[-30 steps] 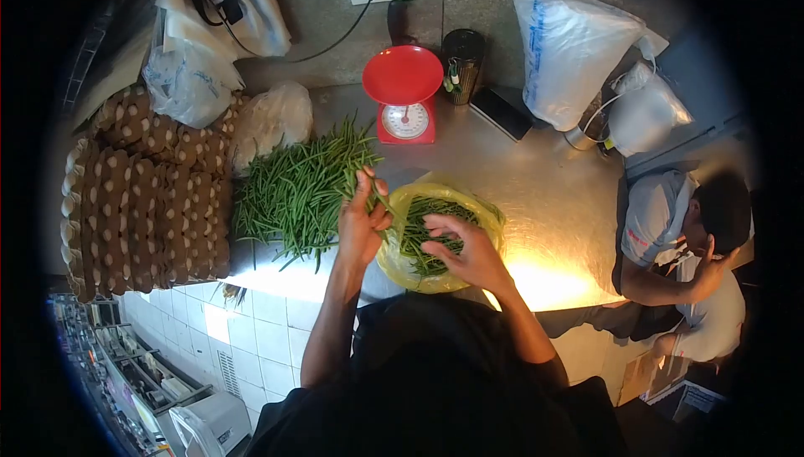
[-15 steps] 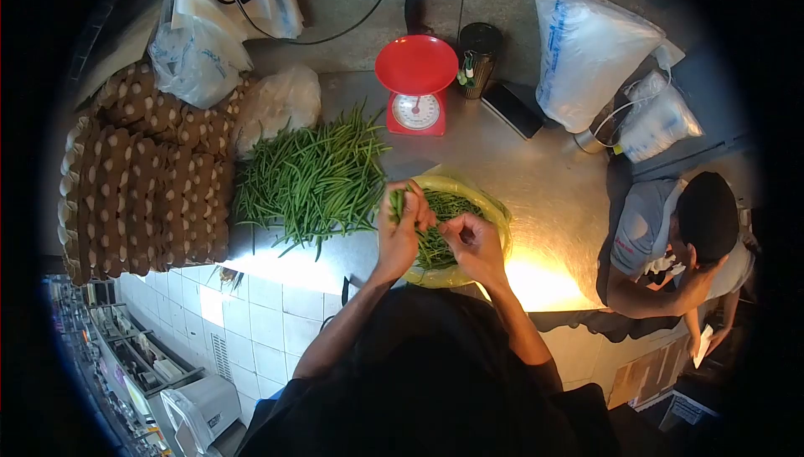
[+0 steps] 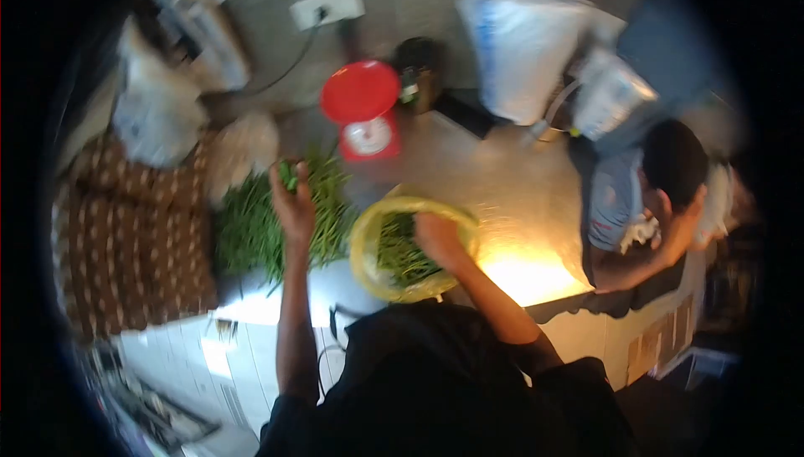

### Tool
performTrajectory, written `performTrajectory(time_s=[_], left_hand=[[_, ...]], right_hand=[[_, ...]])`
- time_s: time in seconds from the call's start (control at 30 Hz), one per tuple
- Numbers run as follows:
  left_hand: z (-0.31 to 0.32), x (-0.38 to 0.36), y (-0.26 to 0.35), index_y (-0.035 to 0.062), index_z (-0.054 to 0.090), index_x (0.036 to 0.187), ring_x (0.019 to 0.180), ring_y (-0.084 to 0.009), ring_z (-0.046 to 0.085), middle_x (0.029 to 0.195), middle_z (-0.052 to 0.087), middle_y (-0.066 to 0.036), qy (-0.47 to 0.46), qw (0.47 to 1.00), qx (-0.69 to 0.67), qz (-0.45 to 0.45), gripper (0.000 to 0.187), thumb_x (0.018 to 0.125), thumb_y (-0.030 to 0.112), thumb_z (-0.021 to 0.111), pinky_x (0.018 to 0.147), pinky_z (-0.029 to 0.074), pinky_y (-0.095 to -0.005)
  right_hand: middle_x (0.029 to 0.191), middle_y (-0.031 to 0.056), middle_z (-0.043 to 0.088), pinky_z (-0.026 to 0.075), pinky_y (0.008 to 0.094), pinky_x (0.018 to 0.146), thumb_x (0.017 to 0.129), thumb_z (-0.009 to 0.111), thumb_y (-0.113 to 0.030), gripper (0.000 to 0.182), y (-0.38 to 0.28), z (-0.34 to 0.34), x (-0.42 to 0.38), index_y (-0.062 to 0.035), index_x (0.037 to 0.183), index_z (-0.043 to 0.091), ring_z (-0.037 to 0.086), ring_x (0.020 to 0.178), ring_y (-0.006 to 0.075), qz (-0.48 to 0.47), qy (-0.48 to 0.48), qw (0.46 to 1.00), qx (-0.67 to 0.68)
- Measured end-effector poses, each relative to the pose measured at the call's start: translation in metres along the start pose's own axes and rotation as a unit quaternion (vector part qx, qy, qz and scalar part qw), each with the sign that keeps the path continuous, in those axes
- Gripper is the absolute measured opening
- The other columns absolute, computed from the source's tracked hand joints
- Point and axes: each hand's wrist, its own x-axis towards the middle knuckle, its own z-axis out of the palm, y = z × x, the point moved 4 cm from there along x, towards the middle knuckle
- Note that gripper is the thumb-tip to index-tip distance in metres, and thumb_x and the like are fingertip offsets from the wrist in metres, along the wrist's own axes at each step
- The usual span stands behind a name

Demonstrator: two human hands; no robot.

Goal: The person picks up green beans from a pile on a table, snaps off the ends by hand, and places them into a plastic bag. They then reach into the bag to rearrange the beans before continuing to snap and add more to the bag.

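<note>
Over the pile of green beans [image 3: 247, 227] on the counter, my left hand [image 3: 294, 210] is raised with its fingers closed around a few green beans [image 3: 289, 175]. My right hand [image 3: 439, 239] reaches over the right part of a round container lined with a yellow plastic bag [image 3: 366, 275]. Cut green pieces [image 3: 398, 247] fill that container. The fingers of my right hand point down and are smeared by motion, so what they hold is hidden.
A red kitchen scale [image 3: 368, 140] stands behind the container, with a dark phone-like slab [image 3: 463, 113] to its right. Stacked egg trays [image 3: 134, 239] border the bean pile. Plastic bags [image 3: 519, 55] lie at the back. A person [image 3: 615, 197] leans at the counter's right end.
My left hand has moved left from above the container to the bean pile, still holding beans. My right hand has lowered toward the container's contents. The view has turned and blurred.
</note>
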Motion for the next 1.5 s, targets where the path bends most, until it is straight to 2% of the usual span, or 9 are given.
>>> performTrajectory(time_s=[0.13,0.27,0.47,0.57,0.77,1.07,1.23,1.33,1.5], left_hand=[[-0.006,0.001,-0.052,0.0014,0.044,0.147,0.13,-0.0355,0.05,0.141,0.053,-0.023,-0.105,0.918,0.338,0.178,0.064,0.096,0.028,0.071,0.106,0.042,-0.0464],[0.009,-0.024,-0.004,0.0041,0.055,0.14,0.116,-0.0318,0.058,0.135,0.055,-0.018,-0.165,0.978,0.131,-0.005,0.045,0.102,0.027,0.063,0.098,0.049,-0.0457],[0.041,-0.072,0.055,-0.0017,0.064,0.116,0.109,-0.0268,0.061,0.113,0.062,-0.013,-0.267,0.961,0.059,-0.047,0.025,0.101,0.019,0.062,0.093,0.049,-0.0416],[0.06,-0.087,0.096,-0.0001,0.064,0.112,0.105,-0.0302,0.061,0.11,0.063,-0.014,-0.297,0.95,0.09,0.044,0.018,0.099,0.011,0.06,0.093,0.048,-0.041],[0.071,-0.092,0.114,-0.0015,0.062,0.111,0.098,-0.0362,0.059,0.106,0.061,-0.018,-0.3,0.912,0.187,0.209,0.018,0.103,0.011,0.052,0.086,0.046,-0.0436],[0.034,-0.096,0.053,-0.0034,0.056,0.094,0.087,-0.0371,0.055,0.094,0.056,-0.019,-0.222,0.968,0.101,-0.053,0.025,0.106,0.014,0.042,0.082,0.043,-0.0459],[0.043,-0.099,0.109,-0.0028,0.059,0.101,0.087,-0.0323,0.057,0.093,0.06,-0.019,-0.284,0.928,0.158,0.183,0.02,0.106,0.012,0.046,0.082,0.044,-0.0416],[0.047,-0.112,0.099,-0.0026,0.06,0.105,0.084,-0.0306,0.059,0.09,0.062,-0.018,-0.371,0.925,0.075,-0.033,0.019,0.106,0.011,0.047,0.079,0.046,-0.0391],[0.048,-0.119,0.081,0.0008,0.054,0.1,0.075,-0.0145,0.044,0.086,0.051,-0.006,-0.31,0.95,0.03,-0.019,0.022,0.11,0.017,0.043,0.069,0.04,-0.0302]], right_hand=[[0.094,0.028,0.061,0.046,0.0549,0.081,0.1,0.038,-0.02,0.028,-0.001,0.009,0.011,0.001,0.095,0.055,0.061,0.091,0.0404,-0.004,0.033,0.988,0.148],[0.103,0.0279,0.066,0.05,0.054,0.087,0.09,0.051,-0.015,0.024,0.016,0.034,0.028,0.0029,0.098,0.064,0.065,0.096,0.0415,0.011,0.237,0.971,0.019],[0.093,0.0233,0.07,0.052,0.0524,0.087,0.088,0.054,-0.017,0.024,-0.018,-0.014,-0.002,0.0012,0.094,0.069,0.066,0.101,0.0393,0.044,0.042,0.998,0.006],[0.086,0.0127,0.071,0.05,0.0441,0.079,0.073,0.067,-0.019,0.014,-0.055,-0.051,-0.027,-0.008,0.08,0.071,0.067,0.091,0.0295,-0.148,0.239,0.956,-0.083],[0.08,0.01,0.069,0.049,0.045,0.078,0.086,0.066,-0.021,0.014,-0.075,-0.085,-0.039,-0.0081,0.083,0.068,0.067,0.09,0.0294,-0.138,0.152,0.978,0.03],[0.08,0.0153,0.066,0.048,0.0463,0.07,0.087,0.069,-0.018,0.013,-0.068,-0.108,-0.055,-0.0062,0.087,0.064,0.064,0.08,0.0368,-0.209,0.221,0.95,0.074],[0.08,0.0169,0.066,0.047,0.048,0.068,0.084,0.07,-0.014,0.011,-0.068,-0.106,-0.061,-0.0044,0.087,0.066,0.064,0.078,0.0388,-0.225,0.132,0.958,0.12],[0.079,0.0193,0.065,0.047,0.0483,0.066,0.082,0.071,-0.013,0.011,-0.075,-0.108,-0.067,-0.0026,0.084,0.067,0.064,0.075,0.0409,-0.194,0.115,0.955,0.195],[0.086,0.0174,0.066,0.05,0.0447,0.071,0.088,0.07,-0.015,0.014,-0.068,-0.102,-0.064,-0.0018,0.092,0.066,0.065,0.083,0.0388,-0.211,0.135,0.945,0.21]])
